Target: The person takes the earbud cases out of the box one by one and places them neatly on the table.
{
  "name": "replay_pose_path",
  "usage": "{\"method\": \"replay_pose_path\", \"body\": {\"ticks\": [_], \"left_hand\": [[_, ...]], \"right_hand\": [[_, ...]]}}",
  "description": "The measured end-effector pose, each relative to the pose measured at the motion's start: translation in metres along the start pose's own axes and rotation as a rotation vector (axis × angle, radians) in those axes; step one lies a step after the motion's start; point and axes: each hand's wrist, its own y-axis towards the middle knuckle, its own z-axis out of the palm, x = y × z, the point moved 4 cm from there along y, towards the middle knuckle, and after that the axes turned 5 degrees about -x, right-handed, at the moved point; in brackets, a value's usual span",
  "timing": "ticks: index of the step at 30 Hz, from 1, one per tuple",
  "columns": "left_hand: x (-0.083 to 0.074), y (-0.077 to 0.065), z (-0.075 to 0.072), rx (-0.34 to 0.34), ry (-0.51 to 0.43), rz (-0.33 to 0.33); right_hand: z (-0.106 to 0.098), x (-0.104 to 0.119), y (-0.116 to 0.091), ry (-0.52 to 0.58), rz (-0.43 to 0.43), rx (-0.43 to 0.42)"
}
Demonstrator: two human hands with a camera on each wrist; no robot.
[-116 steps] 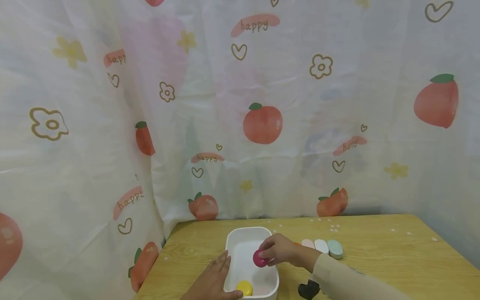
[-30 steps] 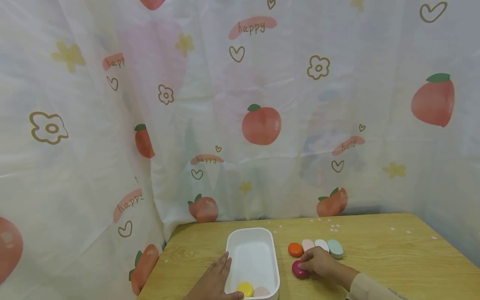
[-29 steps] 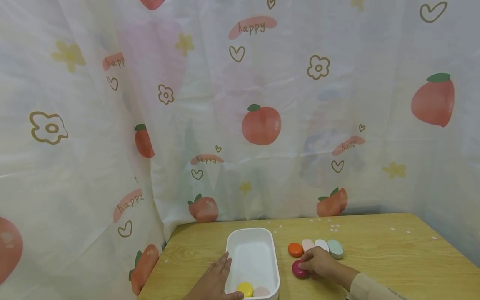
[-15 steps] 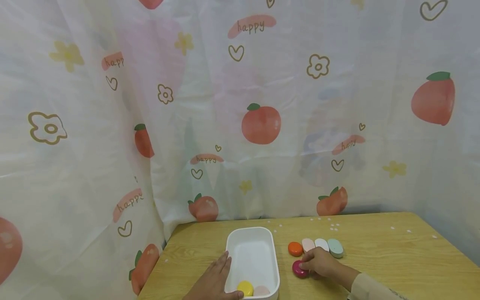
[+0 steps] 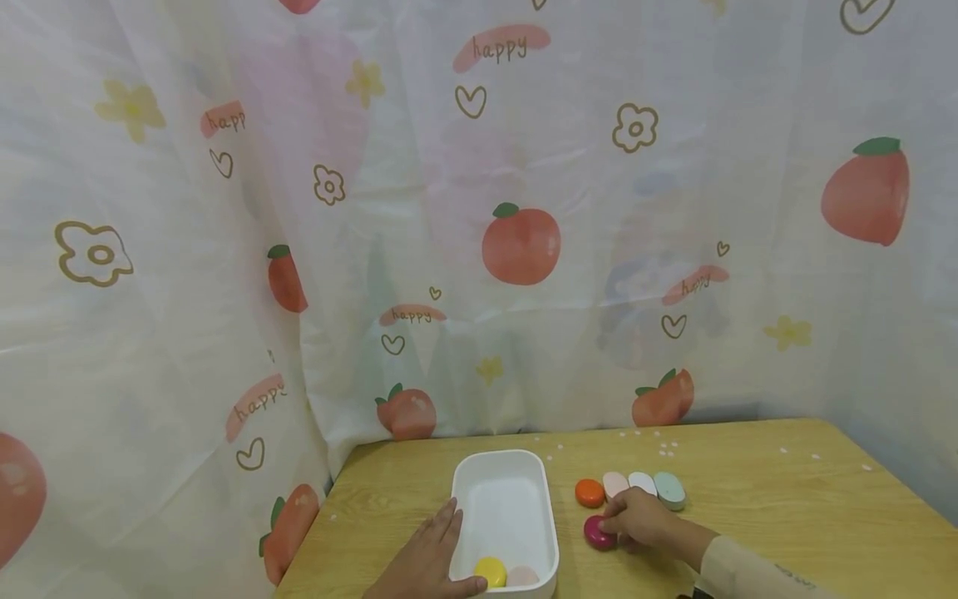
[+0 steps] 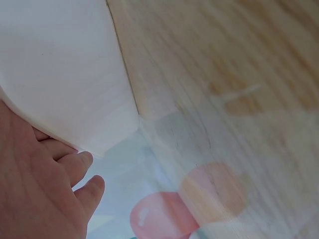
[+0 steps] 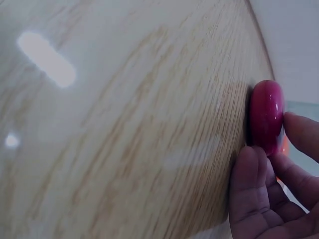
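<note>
A white rectangular box [image 5: 503,507] with rounded corners stands on the table. Inside its near end lie a yellow round disc [image 5: 491,571] and a pale pink one [image 5: 522,576]. My left hand [image 5: 425,556] rests against the box's left side, fingers extended along the outer wall, thumb over the near corner. The left wrist view shows those fingers at the white wall [image 6: 65,64]. To the right of the box, my right hand [image 5: 647,520] pinches a glossy magenta disc [image 5: 599,532]. Seen from the right wrist, the magenta disc [image 7: 266,117] lies flat against the tabletop.
Behind the right hand, an orange disc [image 5: 590,492], a pale pink piece [image 5: 615,484], a white piece [image 5: 642,482] and a mint-green piece [image 5: 669,491] sit in a row. A fruit-printed curtain [image 5: 479,349] hangs behind the wooden table [image 5: 786,499].
Several seconds ago the right hand held the magenta disc over the box; since then it has carried it right to the table. Over the last second both hands stay in place; the view shifts slightly.
</note>
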Motion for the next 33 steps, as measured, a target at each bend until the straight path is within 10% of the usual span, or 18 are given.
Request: {"method": "replay_pose_path", "body": {"ticks": [33], "left_hand": [[-0.001,0.000,-0.003,-0.025,0.012,0.014]], "right_hand": [[0.010,0.114,0.007,-0.044,-0.268,0.041]]}}
